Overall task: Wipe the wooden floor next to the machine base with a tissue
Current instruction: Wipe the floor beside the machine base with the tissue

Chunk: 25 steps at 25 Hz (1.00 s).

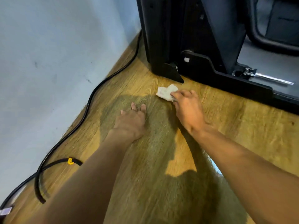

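Pinching tissue (165, 92) at frame centre — right hand (188, 109) fingers curled | left hand (131, 121) — fingers spread on wooden floor (234, 126) | machine base (202, 67) just above

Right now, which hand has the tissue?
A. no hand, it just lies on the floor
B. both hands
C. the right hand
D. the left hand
C: the right hand grips the crumpled white tissue on the wooden floor by the machine base, while the left hand rests flat on the floor, apart from it.
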{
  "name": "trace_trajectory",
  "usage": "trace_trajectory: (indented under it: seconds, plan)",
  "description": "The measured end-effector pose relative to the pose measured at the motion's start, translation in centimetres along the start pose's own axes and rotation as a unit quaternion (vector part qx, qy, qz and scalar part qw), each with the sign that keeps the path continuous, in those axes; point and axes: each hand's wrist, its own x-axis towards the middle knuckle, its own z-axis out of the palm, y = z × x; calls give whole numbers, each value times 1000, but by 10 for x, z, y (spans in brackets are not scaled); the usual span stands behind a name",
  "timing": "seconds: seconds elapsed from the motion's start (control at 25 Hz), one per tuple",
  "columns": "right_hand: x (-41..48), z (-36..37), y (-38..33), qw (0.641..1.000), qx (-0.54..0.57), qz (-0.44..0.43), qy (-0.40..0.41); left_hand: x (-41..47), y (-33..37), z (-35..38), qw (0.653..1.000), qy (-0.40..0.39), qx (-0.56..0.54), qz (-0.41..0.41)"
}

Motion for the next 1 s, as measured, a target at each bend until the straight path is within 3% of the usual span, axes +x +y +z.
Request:
trace_trajectory:
  seconds: [0.12,0.16,0.28,0.32,0.36,0.48,0.52,0.56,0.64,0.68,0.76,0.84,0.88,0.92,1.0]
  plan:
    - [-45,-5,-15,974,20,-211,-85,1,-1,0,999,-13,-32,-22]
    - [-32,-13,-9,972,19,-215,-91,1,-1,-1,999,-21,-42,-27]
    - [6,-23,-2,999,14,-5,-28,4,0,-1,998,-23,-51,-27]
    - [-7,-20,-12,999,39,25,-11,3,-2,0,998,-20,-48,-20]
    - [-32,-17,-26,998,65,-1,-18,3,-5,-1,999,-16,-46,-7]
    - [-108,-14,-52,953,107,-251,-133,0,-29,0,998,-17,-55,37]
    - [-101,-17,-43,944,129,-262,-152,-4,-37,3,996,-14,-71,47]
    - [-82,-17,-36,959,106,-234,-121,-11,-42,9,994,1,-89,56]
    - [-53,-17,-32,994,50,-84,-53,-27,-47,25,990,64,-109,57]
    - [-58,-12,-41,996,35,-62,-46,-37,-49,32,989,84,-109,56]
    - [-104,-2,-73,974,58,-187,-114,-56,-60,40,989,75,-112,55]
    - [-157,5,-89,912,65,-376,-154,-75,-72,49,991,59,-105,52]
    - [-158,-1,-89,891,60,-408,-191,-84,-75,53,991,64,-104,47]
    - [-145,-7,-88,895,64,-387,-211,-91,-78,57,991,73,-109,41]
    - [-118,-11,-83,956,65,-240,-158,-101,-79,66,991,76,-103,29]
